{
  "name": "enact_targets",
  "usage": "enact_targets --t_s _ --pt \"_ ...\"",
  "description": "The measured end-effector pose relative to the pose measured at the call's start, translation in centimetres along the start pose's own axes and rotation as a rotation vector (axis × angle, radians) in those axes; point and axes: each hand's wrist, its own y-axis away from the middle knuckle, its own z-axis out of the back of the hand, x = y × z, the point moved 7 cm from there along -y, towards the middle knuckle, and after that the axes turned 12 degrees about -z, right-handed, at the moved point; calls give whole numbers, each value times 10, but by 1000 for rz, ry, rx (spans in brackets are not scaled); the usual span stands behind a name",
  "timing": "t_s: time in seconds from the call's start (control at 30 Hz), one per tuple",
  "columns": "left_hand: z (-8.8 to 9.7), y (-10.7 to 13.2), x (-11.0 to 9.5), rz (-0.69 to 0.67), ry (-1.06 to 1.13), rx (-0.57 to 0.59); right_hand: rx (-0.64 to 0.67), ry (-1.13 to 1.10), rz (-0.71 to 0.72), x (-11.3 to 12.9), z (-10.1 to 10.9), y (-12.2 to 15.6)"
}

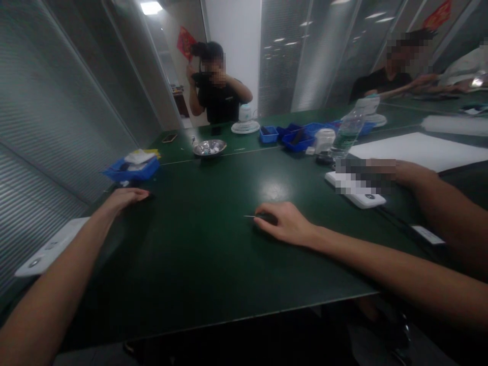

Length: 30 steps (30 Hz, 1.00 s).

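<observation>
My left hand (pixel 125 197) rests low over the left side of the green table (pixel 198 234), fingers pressed together. A small dark thing (pixel 151 195) shows at its fingertips, too blurred to name. Near the middle of the table lies my right hand (pixel 284 222), curled round a thin pointed tool (pixel 249 216). The tool's slim pale shaft sticks out to the left, and something dark, perhaps its handle, shows inside the curled fingers. A wide stretch of tabletop separates the two hands.
A blue tray (pixel 133 173) with papers stands beyond my left hand. Farther back are a metal bowl (pixel 209 148), blue bins (pixel 297 141) and a plastic bottle (pixel 346 129). At right, another person's arm (pixel 427 183) reaches over a white power strip (pixel 358 192). Another white strip (pixel 51 247) lies left.
</observation>
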Motion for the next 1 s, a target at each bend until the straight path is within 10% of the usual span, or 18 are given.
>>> enact_targets --t_s 0.33,0.53,0.8,1.0 --pt "5 45 -24 181 -37 -230 32 2 -26 0 1 -1" --pt "29 55 -56 -57 -299 -438 34 3 -29 -1 0 -1" --pt "10 44 -55 -149 -589 -128 5 16 -17 0 0 -1" --pt "8 52 -71 -262 -613 -205 17 18 -16 1 1 0"
